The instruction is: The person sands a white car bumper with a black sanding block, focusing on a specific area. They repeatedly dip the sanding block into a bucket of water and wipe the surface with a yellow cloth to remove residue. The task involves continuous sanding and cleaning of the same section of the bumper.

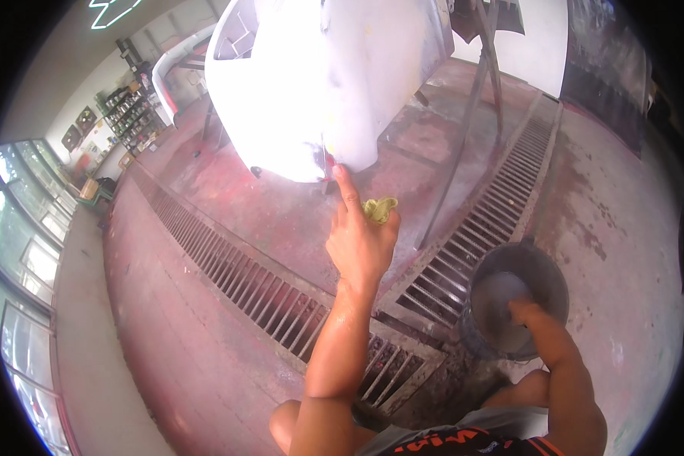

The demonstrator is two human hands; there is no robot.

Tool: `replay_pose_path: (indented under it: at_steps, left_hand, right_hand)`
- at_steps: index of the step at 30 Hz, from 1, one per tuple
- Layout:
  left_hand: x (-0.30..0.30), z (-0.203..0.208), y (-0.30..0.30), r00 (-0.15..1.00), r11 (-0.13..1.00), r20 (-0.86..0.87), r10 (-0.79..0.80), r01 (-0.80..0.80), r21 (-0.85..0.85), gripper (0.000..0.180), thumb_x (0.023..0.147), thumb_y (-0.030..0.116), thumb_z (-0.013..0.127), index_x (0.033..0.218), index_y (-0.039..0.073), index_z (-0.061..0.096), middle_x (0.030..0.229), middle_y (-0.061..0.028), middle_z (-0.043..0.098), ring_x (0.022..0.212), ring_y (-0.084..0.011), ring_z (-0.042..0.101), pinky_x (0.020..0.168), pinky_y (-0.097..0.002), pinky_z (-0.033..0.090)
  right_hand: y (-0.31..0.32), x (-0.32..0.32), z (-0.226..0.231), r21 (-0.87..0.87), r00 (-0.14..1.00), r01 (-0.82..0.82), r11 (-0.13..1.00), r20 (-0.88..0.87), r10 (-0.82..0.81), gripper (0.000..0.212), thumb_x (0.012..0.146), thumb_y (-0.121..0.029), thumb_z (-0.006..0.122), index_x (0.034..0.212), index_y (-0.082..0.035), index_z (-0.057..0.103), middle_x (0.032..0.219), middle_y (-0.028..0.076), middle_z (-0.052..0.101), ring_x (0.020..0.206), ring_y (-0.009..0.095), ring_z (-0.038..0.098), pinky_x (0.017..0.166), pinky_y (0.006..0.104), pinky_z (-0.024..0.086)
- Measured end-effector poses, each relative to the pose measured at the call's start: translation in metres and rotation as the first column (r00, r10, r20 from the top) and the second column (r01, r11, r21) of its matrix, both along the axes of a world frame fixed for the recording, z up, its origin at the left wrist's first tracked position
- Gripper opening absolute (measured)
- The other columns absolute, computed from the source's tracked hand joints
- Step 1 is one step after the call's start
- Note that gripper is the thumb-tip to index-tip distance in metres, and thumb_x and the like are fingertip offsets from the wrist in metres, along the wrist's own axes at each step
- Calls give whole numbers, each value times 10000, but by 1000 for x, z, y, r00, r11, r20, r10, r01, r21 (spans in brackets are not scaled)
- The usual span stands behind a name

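My left hand (363, 243) reaches forward with its index finger stretched out to the lower edge of a white car body panel (281, 99). A small dark and red patch (327, 161) shows on the panel by that fingertip. The other fingers and thumb hold a crumpled yellow-green cloth or sheet (380, 208), whose exact kind I cannot make out. My right hand (521, 310) is down in a dark bucket (558, 281) of cloudy water (501, 292); its fingers are hidden in there.
Metal floor grates (235, 262) meet in a corner before me, the right-hand one (471, 235) running beside the bucket. A metal stand (463, 129) leans right of the panel. Shelves (129, 114) with small containers stand far left, near windows (23, 251).
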State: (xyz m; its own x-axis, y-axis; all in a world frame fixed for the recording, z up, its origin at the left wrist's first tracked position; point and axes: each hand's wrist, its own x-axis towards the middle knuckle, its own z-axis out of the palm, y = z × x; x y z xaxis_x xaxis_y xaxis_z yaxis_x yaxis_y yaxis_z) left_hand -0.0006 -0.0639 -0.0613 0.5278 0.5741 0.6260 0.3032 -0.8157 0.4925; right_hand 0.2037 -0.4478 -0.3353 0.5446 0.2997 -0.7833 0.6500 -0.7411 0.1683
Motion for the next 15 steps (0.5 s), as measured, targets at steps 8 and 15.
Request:
replay_pose_path:
  at_steps: [8, 15]
  left_hand:
    - [0, -71, 14, 991, 949, -67, -119, 93, -301, 1060, 830, 236, 781, 1661, -35, 180, 988, -201, 730, 826, -360, 741, 749, -474, 597]
    - [9, -175, 95, 859, -222, 491, 147, 512, -830, 367, 985, 348, 605, 1098, 7, 681, 923, -142, 718, 770, -307, 703, 717, -488, 614]
  right_hand:
    - [-18, 29, 26, 314, 950, 308, 898, -155, -272, 584, 825, -253, 814, 1376, -89, 710, 1247, 154, 767, 1163, 298, 725, 1002, 401, 553]
    - [-18, 0, 140, 698, 861, 507, 506, -444, -249, 501, 917, -94, 780, 1397, -9, 666, 1115, 116, 775, 995, 215, 734, 917, 349, 562]
